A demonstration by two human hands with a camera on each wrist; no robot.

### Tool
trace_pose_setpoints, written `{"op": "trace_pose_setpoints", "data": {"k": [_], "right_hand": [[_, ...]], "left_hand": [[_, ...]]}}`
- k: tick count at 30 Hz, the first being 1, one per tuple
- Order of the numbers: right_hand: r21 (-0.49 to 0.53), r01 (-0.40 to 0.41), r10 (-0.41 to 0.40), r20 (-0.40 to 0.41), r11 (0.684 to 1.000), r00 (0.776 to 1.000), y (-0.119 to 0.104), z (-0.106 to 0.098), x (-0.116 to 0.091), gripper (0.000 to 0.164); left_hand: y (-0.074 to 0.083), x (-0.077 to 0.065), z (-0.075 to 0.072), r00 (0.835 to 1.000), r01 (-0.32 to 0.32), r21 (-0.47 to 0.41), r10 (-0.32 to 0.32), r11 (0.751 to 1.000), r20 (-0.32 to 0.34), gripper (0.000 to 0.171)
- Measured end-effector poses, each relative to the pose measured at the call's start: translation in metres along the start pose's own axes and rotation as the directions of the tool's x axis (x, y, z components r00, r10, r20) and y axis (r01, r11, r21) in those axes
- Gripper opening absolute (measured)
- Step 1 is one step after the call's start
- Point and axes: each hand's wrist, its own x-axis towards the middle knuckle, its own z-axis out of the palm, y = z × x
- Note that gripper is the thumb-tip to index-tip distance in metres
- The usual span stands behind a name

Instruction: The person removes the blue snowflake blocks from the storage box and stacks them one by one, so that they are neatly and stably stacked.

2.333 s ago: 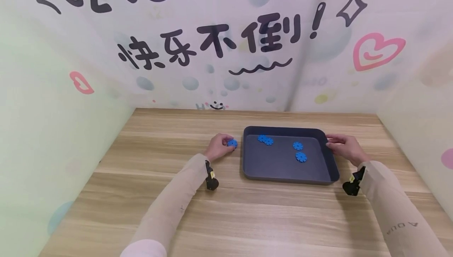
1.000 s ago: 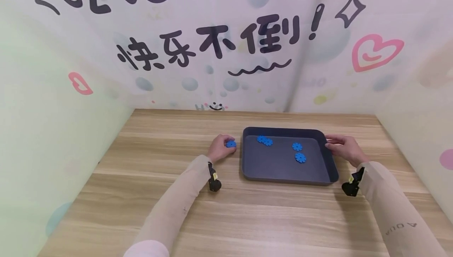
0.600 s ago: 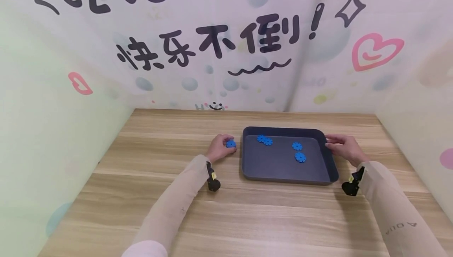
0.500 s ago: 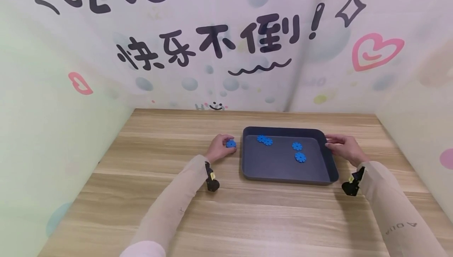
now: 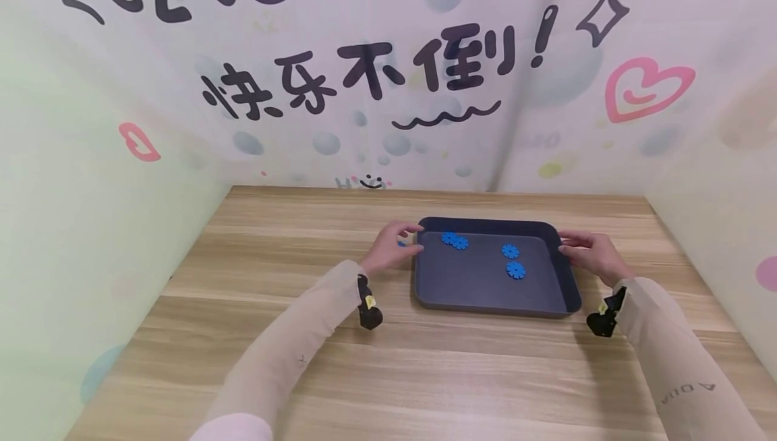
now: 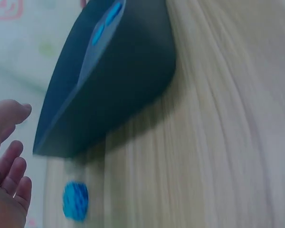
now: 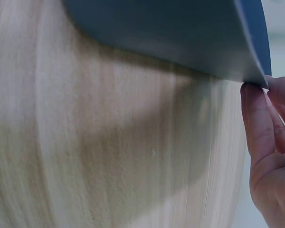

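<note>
My left hand (image 5: 390, 248) is just left of the dark grey tray (image 5: 485, 292), its thumb and fingers spread apart at the tray's left rim with nothing between them. On the table under that hand sits a small stack of blue notched discs (image 6: 76, 201), mostly hidden by the hand in the head view. My right hand (image 5: 595, 252) pinches the tray's right wall, thumb inside and fingers outside, as the right wrist view shows. Inside the tray, two overlapping blue discs (image 5: 455, 241) lie at the back left. More blue discs (image 5: 516, 270) lie right of centre.
The tray stands on a wood-grain table (image 5: 376, 373). A printed white curtain (image 5: 340, 144) hangs along the table's back edge, and pale walls close in both sides.
My left hand has let go of the blue disc stack, opened its fingers and moved right to the tray's left rim. The right hand and the tray have stayed put.
</note>
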Motion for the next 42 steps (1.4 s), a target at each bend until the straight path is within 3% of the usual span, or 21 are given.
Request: {"op": "trace_pose_setpoints", "data": {"k": [7,16,26,29,34,42], "right_hand": [[-0.003,0.005,-0.005,0.001,1.000,1.000,0.001,0.000,0.000,0.050],[-0.006,-0.003,0.003,0.007,1.000,1.000,0.001,0.000,0.001,0.051],[-0.019,-0.033,0.034,0.009,0.999,0.999,0.000,0.001,0.001,0.052],[-0.019,-0.029,0.029,0.004,0.999,1.000,0.000,0.001,0.001,0.052],[-0.010,-0.013,0.013,-0.001,1.000,1.000,0.000,0.000,0.000,0.051],[-0.003,0.024,-0.025,-0.006,1.000,1.000,0.003,0.001,0.002,0.049]], "left_hand": [[0.027,0.011,0.023,0.993,-0.087,0.016,0.086,0.996,0.083,0.034],[0.059,0.026,0.057,0.973,-0.110,0.078,0.092,0.991,0.211,0.034],[0.078,0.045,0.089,0.941,-0.145,0.129,0.097,0.981,0.324,0.034],[0.080,0.050,0.096,0.931,-0.160,0.170,0.092,0.972,0.352,0.035],[0.075,0.056,0.110,0.930,-0.181,0.252,0.082,0.951,0.357,0.036],[0.070,0.057,0.129,0.932,-0.140,0.249,0.043,0.958,0.361,0.035]]}}
